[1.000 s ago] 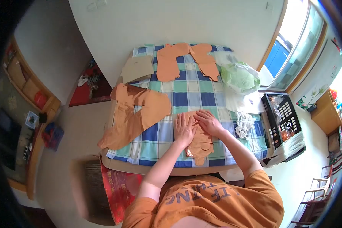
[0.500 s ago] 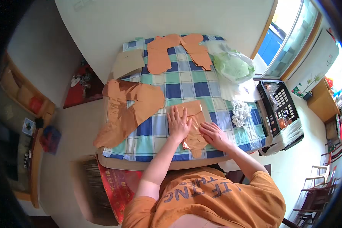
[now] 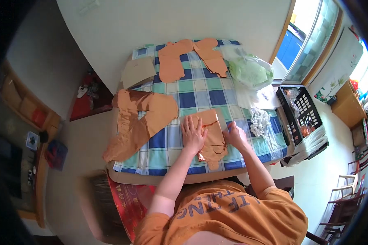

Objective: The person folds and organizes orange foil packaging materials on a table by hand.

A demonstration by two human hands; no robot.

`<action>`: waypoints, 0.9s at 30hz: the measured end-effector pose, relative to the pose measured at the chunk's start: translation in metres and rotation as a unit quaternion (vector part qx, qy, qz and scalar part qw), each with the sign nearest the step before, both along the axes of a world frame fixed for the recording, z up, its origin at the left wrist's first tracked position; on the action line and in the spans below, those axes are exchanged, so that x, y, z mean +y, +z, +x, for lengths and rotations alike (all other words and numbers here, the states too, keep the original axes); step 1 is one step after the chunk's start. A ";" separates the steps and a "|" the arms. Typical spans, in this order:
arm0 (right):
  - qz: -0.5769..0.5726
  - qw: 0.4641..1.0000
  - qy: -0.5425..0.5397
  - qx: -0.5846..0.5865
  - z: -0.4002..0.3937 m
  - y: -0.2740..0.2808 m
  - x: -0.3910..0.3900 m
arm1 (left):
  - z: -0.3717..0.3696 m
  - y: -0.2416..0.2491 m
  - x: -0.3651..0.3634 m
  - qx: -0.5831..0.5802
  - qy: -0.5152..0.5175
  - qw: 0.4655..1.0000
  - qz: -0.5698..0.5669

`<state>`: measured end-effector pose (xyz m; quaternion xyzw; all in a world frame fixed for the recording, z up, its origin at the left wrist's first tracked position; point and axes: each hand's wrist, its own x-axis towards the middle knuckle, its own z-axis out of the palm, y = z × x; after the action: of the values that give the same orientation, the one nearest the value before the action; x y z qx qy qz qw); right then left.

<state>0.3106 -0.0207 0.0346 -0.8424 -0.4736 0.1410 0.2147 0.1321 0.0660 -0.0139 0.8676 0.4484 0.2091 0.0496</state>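
Note:
A folded copper-coloured foil-like piece (image 3: 212,141) lies near the front edge of the checked cloth (image 3: 188,98). My left hand (image 3: 193,134) rests flat on its left part, fingers spread. At the right edge of the piece, my right hand (image 3: 235,135) has its fingers curled together; whatever may be in them is too small to name. A larger copper-coloured sheet (image 3: 151,118) is spread out to the left. Just right of my right hand sits a heap of small white pieces (image 3: 260,121).
More copper-coloured cut pieces (image 3: 171,63) lie at the back, beside a beige card (image 3: 138,72). A green-white plastic bag (image 3: 251,72) is at the back right. Past the table's right edge stands a black crate (image 3: 300,108). A cardboard box (image 3: 106,204) is at the lower left.
My right hand has lifted off the folded piece, moved slightly right and up, and its fingers have closed. My left hand stays flat on the piece.

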 end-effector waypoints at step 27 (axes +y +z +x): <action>0.113 0.982 -0.011 0.152 0.048 -0.036 0.105 | 0.013 0.012 0.072 0.014 -0.033 0.997 -0.067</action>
<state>0.3586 0.0847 -0.0014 -0.7868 -0.4394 0.2105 0.3790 0.1456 0.1377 -0.0021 0.8795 0.4333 0.1647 0.1077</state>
